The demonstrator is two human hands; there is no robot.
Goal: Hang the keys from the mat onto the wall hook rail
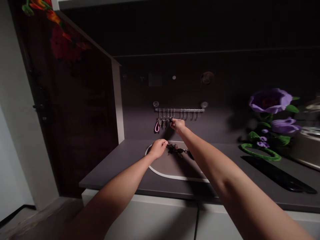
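Taking the middle of the pale-rimmed tray (172, 171) as the clock's centre, the left hand (158, 148) reaches in over the rim at 10 o'clock, its thumb and fingers drawn together beside the cluster of keys (176, 149) lying toward the tray's far edge at 12; whether it grips any of them I cannot tell. The right hand (178, 125) is raised at 12 o'clock, below the clear hook rail (186, 110), with its fingertips pinched on a small dark item (171, 120) by the hooks. Other keys (164, 124) and a pink loop (157, 127) hang just beside it, toward its 9 o'clock, while the rail runs on to the right past the hand, giving it room on that side. The right forearm slants across the tray and hides its rim around 3 to 4 o'clock. At 6, a narrow strip of dark counter (107, 166) separates the rim from the front edge; at 9, a broader stretch reaches to the counter's left end. Well apart at 2 o'clock stand purple flowers (271, 101), and a long black object (277, 175) lies at 3, with counter surface between it and the right forearm.
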